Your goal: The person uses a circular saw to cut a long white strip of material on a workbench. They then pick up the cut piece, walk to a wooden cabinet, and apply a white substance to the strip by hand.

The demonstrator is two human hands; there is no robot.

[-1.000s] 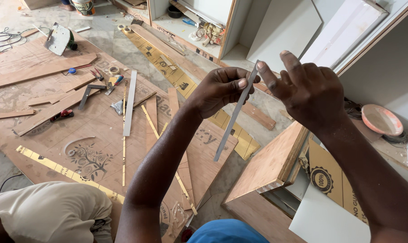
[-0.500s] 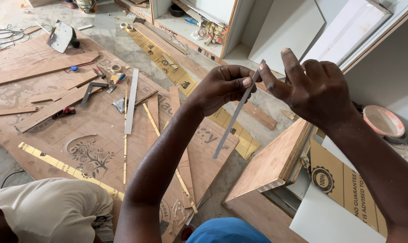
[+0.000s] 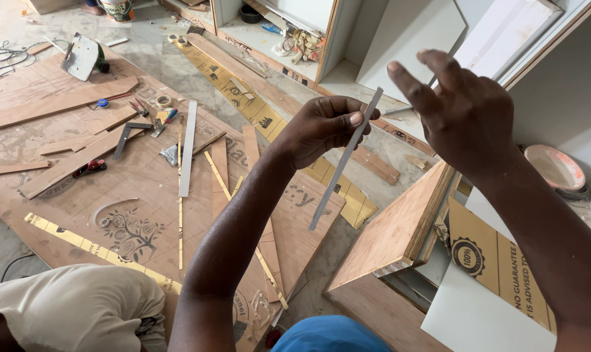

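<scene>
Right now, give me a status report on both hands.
Left hand pinching thin grey strip. Right hand open, off the strip. Nothing between them.

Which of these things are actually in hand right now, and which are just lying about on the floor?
In hand: thin grey strip, pinched by left hand; right hand open beside it.

Lying about: metal ruler, try square, tape roll, plywood offcuts.
</scene>
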